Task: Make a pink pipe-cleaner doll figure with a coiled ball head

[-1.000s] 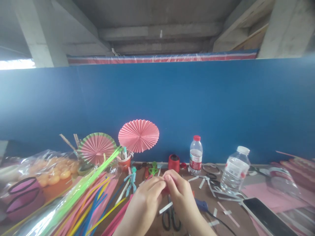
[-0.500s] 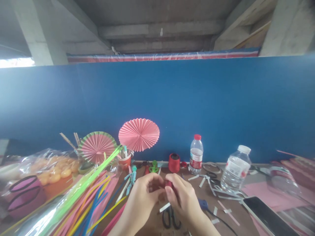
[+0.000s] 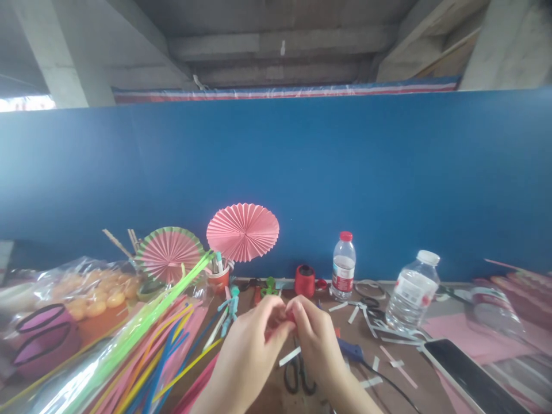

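Note:
My left hand (image 3: 255, 340) and my right hand (image 3: 316, 338) meet above the middle of the brown table. Both are closed, with thumbs and fingertips pinching a small red piece (image 3: 291, 317); the fingers cover most of it, so its kind is unclear. Below the hands lies a pair of dark-handled scissors (image 3: 292, 376), partly behind my right wrist. A white paper strip (image 3: 290, 356) rests by the blades. Just right of my right hand is a blue-handled tool (image 3: 351, 349) with a black cord.
Pink pleated paper fans (image 3: 244, 233) stand at the back. Colourful pipe cleaners (image 3: 168, 351) spread at left, near a bag of orange balls (image 3: 101, 293). A red spool (image 3: 305, 280), water bottles (image 3: 344, 267), paper scraps and a phone (image 3: 470, 374) lie behind and to the right.
My hands have come closer together, the left fingers now bent in to the red piece. My right hand has shifted slightly left, uncovering more of the blue-handled tool. The view tilts slightly down.

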The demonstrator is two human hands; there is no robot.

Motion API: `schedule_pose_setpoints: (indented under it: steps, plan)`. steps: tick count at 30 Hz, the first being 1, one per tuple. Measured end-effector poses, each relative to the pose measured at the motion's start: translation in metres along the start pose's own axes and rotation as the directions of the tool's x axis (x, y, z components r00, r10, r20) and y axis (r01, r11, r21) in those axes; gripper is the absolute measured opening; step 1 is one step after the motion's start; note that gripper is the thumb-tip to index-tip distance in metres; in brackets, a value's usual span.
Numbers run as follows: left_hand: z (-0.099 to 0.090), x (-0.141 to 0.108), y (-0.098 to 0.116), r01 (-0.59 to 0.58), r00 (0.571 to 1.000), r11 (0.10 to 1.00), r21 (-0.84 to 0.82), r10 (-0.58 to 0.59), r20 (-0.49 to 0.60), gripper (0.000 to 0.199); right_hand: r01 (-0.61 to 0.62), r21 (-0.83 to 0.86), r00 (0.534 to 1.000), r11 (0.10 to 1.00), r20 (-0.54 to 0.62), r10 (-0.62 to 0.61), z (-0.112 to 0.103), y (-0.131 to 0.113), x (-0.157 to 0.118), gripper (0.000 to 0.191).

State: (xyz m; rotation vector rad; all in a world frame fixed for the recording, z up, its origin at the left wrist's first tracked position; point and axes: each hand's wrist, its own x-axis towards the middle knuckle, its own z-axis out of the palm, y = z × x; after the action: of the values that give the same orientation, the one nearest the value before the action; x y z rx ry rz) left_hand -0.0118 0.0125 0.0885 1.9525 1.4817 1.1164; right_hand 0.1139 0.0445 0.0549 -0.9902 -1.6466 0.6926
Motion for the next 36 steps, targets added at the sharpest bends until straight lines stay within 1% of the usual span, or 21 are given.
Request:
schedule_pose_setpoints:
  steps: [1,2,3,5,7,10,12,14,16,17,19,22,24,27,30,33,36]
  plan:
    - [0.001,-0.001,0.000,-0.105,0.992,0.974,0.201,0.116,-0.043,0.013,-0.097,0.069,0.995,0.993,-0.017,0.098,0.003,-0.001,0.001,0.031]
    - [0.002,-0.003,0.000,-0.184,0.975,0.909,0.373,0.218,-0.050,0.015,-0.162,0.129,0.985,0.978,-0.032,0.167,0.006,-0.002,0.001,0.032]
    - [0.003,-0.004,-0.001,-0.235,0.953,0.828,0.509,0.298,-0.046,0.016,-0.208,0.178,0.975,0.962,-0.044,0.219,0.009,-0.002,0.002,0.033]
    - [0.005,-0.006,-0.001,-0.256,0.919,0.690,0.677,0.390,-0.049,0.017,-0.275,0.244,0.955,0.930,-0.042,0.293,0.012,0.000,0.003,0.036]
    - [0.004,-0.008,0.001,-0.197,0.903,0.610,0.768,0.417,-0.100,0.020,-0.319,0.271,0.941,0.908,-0.022,0.338,0.012,0.002,0.004,0.040]
    - [0.002,-0.013,0.008,-0.079,0.886,0.547,0.833,0.422,-0.192,0.021,-0.329,0.283,0.936,0.901,-0.030,0.352,0.009,0.005,0.007,0.045]
    - [0.002,-0.015,0.010,-0.081,0.870,0.514,0.854,0.454,-0.190,0.020,-0.337,0.292,0.931,0.895,-0.042,0.364,0.008,0.005,0.008,0.047]
    - [0.007,-0.015,0.009,-0.149,0.860,0.494,0.857,0.493,-0.134,0.022,-0.361,0.308,0.922,0.880,-0.025,0.386,0.008,0.003,0.008,0.047]
    - [0.014,-0.013,0.005,-0.229,0.855,0.486,0.844,0.514,-0.064,0.029,-0.380,0.332,0.916,0.863,0.006,0.401,0.010,-0.001,0.006,0.047]
    - [0.018,-0.012,0.002,-0.258,0.866,0.487,0.834,0.500,-0.024,0.033,-0.380,0.342,0.917,0.859,0.016,0.399,0.011,-0.002,0.006,0.047]
    - [0.022,-0.010,-0.004,-0.288,0.887,0.515,0.807,0.461,0.022,0.036,-0.368,0.345,0.923,0.863,0.027,0.383,0.012,-0.003,0.004,0.049]
    - [0.023,-0.009,-0.012,-0.305,0.901,0.587,0.750,0.433,0.027,0.028,-0.326,0.300,0.941,0.896,0.013,0.338,0.010,-0.003,0.003,0.052]
    - [0.021,-0.009,-0.016,-0.309,0.906,0.645,0.699,0.424,0.010,0.024,-0.261,0.226,0.962,0.939,-0.015,0.271,0.006,-0.003,0.003,0.053]
    - [0.018,-0.009,-0.017,-0.294,0.928,0.728,0.619,0.374,0.001,0.022,-0.105,0.047,0.994,0.993,-0.037,0.107,0.000,-0.002,0.001,0.050]
    - [0.016,-0.009,-0.012,-0.238,0.958,0.845,0.478,0.286,-0.028,0.022,0.052,-0.101,0.999,0.994,-0.008,-0.053,-0.006,0.003,-0.002,0.043]
    - [0.013,-0.007,-0.003,-0.141,0.987,0.963,0.231,0.153,-0.038,0.022,0.191,-0.185,0.981,0.964,0.014,-0.191,-0.008,0.010,-0.005,0.035]
    - [0.009,-0.005,0.007,-0.011,1.000,1.000,-0.008,0.010,-0.015,0.020,0.311,-0.224,0.949,0.924,0.014,-0.316,-0.009,0.015,-0.006,0.028]
